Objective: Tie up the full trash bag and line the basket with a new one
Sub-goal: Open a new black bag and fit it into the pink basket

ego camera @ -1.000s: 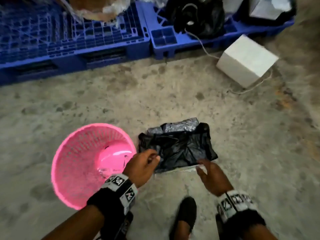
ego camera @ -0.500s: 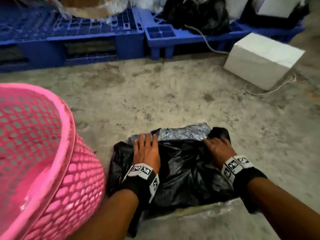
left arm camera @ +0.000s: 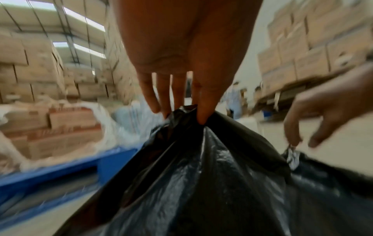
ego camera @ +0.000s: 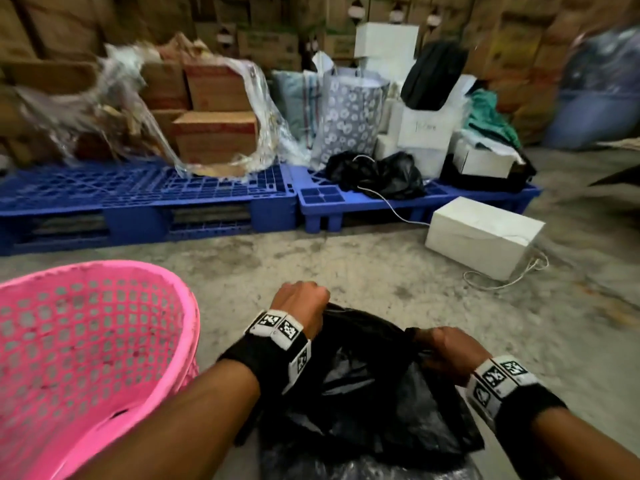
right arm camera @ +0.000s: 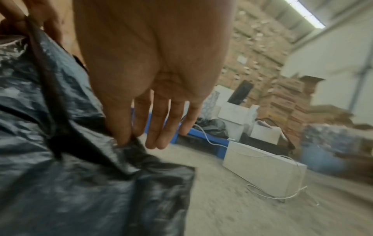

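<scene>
- A black trash bag [ego camera: 367, 403] is held up off the concrete floor [ego camera: 346, 268], in front of the person and just right of the pink basket [ego camera: 86, 358].
- One gathered corner of the bag's top edge is pinched by the left hand [ego camera: 299, 308], thumb against fingertips, as the left wrist view shows.
- Another part of the edge is pinched by the right hand [ego camera: 446, 351] between thumb and forefinger, the remaining fingers left loose and nearly straight.
- The film is seen thin, limp and stretched between the two grips; whether anything is inside cannot be told.
- The basket is seen tilted, its mesh bare and unlined.
- No knot is visible in the held bag; the lining step is judged not yet done, and this bag is probably the new liner being opened.
- A crumpled black bag [ego camera: 377, 174] lies well apart on the blue pallet [ego camera: 138, 199]; whether it is the full one, tied, cannot be told.
- A white box [ego camera: 485, 237] with a cord sits on the floor to the right.
</scene>
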Demonstrator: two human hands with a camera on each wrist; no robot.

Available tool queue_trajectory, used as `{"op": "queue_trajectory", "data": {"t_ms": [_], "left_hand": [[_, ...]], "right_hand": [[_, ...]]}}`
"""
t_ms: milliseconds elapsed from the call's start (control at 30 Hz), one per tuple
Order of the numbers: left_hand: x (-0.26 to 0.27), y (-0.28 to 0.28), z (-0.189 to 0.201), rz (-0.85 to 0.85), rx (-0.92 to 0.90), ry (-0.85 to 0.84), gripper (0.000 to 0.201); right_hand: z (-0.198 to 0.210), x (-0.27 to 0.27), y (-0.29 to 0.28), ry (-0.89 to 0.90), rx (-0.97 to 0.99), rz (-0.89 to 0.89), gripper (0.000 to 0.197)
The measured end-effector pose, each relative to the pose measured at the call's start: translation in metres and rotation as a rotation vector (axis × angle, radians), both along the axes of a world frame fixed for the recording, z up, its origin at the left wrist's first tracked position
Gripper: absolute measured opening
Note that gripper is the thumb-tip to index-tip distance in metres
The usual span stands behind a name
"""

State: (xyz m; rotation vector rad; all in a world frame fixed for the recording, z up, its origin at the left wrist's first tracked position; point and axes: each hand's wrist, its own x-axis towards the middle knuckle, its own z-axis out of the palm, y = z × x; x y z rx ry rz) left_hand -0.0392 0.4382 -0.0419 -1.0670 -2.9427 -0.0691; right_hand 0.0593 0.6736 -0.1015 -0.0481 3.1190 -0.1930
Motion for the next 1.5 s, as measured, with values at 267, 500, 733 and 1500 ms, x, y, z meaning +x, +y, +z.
{"op": "queue_trajectory", "data": {"t_ms": [267, 500, 733, 1500], "left_hand": [[-0.003, -0.006, 0.125, -0.317, 0.185, 0.047, 0.014], [-0.004, -0.063, 0.198, -0.359, 0.319, 0.13, 0.011], [-0.013, -0.139, 0.201, -0.022, 0.412, 0.02, 0.02], [0.041, -0.263, 0.176, -0.094, 1.121, -0.079, 0.021]], "right_hand": [[0.072, -0.03, -0.028, 0.388, -0.37, -0.119, 0.095], [0.13, -0.03, -0.047, -0.08, 0.269, 0.0, 0.024], [0.179, -0.036, -0.067, -0.112, 0.076, -0.098, 0.026], [0.245, -0.074, -0.294, 0.331, -0.414, 0.529, 0.015]]}}
